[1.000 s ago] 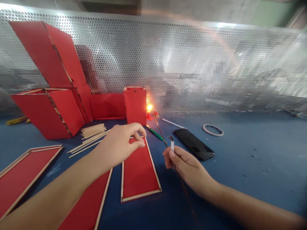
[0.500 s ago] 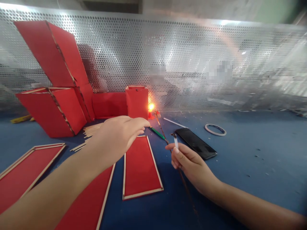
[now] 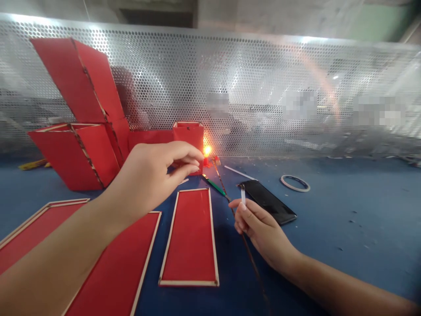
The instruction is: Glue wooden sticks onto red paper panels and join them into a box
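Two hands in your head view; clock centred on the small framed red panel, flat on the blue bench.

Your left hand: 11 o'clock, raised over the bench. Fingers curled, narrow gap between thumb and index tips. In view they overlap the open-topped red box at 12; can't tell if they touch it.

Your right hand: near 3. Thumb and index pinch a short white stick, roughly upright, dark blob on its top end. Black phone lies just beyond that hand, at 2; tape ring further out, same bearing.

Flame burning at 12, just beside the box. Green tool at 1, one end by a thin dark strand that runs past your right hand.

Larger framed panel at 8, partly under your left forearm in view. Another framed panel at 9. Tall red structure stands at 10.
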Available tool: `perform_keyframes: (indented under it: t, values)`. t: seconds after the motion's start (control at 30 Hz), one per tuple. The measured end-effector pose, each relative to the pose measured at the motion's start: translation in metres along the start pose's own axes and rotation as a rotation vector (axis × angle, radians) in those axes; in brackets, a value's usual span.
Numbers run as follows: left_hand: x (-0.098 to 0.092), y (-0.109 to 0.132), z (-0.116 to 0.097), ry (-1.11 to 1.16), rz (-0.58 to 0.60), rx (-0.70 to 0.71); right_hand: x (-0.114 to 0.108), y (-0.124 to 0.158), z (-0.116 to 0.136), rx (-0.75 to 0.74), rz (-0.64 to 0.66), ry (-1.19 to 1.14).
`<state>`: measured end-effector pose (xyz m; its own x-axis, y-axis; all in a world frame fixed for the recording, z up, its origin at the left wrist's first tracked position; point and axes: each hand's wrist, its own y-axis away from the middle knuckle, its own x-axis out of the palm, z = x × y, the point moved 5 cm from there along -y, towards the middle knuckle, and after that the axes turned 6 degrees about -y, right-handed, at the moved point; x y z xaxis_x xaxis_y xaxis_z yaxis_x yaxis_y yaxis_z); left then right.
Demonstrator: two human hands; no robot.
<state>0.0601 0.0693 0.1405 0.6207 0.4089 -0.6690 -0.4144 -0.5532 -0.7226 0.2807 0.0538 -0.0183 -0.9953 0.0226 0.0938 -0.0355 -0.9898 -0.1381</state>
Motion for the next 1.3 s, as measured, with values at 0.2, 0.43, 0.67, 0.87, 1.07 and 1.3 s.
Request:
perform_keyframes:
  t: [0.2,0.43,0.67,0.87,1.07,1.3]
  values:
    - [-0.012,-0.004,-0.007,-0.055,-0.088,0.014,-0.004,0.0,0.0,-0.009,-0.03,-0.055]
    - [-0.01,0.001,0.007,0.092,-0.156,-0.15,-0.007,-0.001,0.0,-0.015,-0.053,-0.054]
    - [-0.005,0.001,0.009,0.215,-0.169,-0.174,-0.006,-0.001,-0.001,0.004,-0.077,-0.049]
    - [-0.004,0.001,0.011,0.216,-0.159,-0.189,-0.01,0.001,0.018,-0.117,-0.102,0.261]
    - [0.002,0.001,0.015,0.235,-0.135,-0.191,-0.022,-0.009,0.016,-0.01,-0.087,0.273]
    - [0.014,0.001,0.02,0.309,-0.064,-0.22,-0.008,-0.014,0.026,0.017,-0.015,0.055]
